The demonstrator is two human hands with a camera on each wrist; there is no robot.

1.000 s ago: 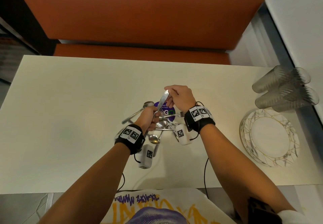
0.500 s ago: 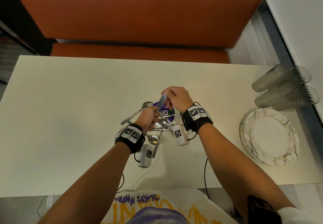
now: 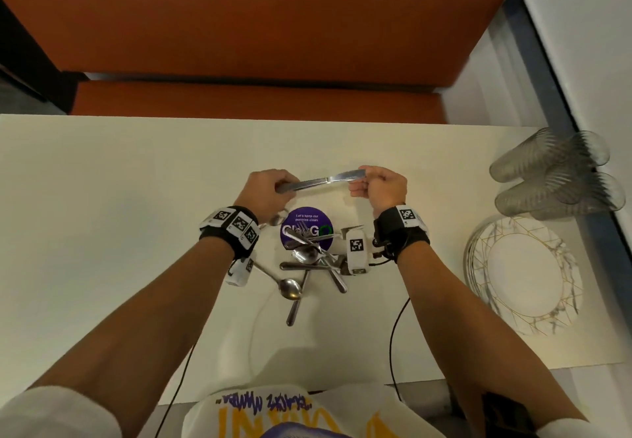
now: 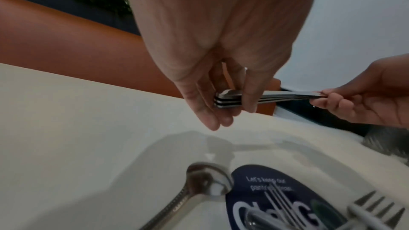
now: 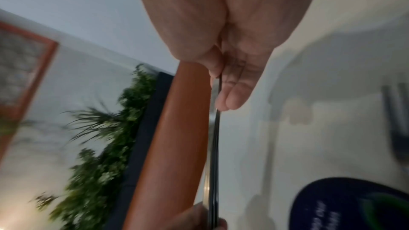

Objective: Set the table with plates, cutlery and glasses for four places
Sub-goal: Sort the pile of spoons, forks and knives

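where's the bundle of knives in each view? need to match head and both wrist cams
Head: the knives lie level above the table, centre of frame, left hand on the handles, right hand pinching the blade tips.
Left wrist: the knives are mid-frame right, three handle ends stacked under the fingers.
Right wrist: the knives show edge-on, a thin vertical line from centre to the bottom.
Shared landmark: the round purple sticker.

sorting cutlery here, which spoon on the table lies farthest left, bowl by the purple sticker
The spoon under the left hand, its bowl touching the purple sticker's left edge. The other spoons lie in the pile nearer the person.
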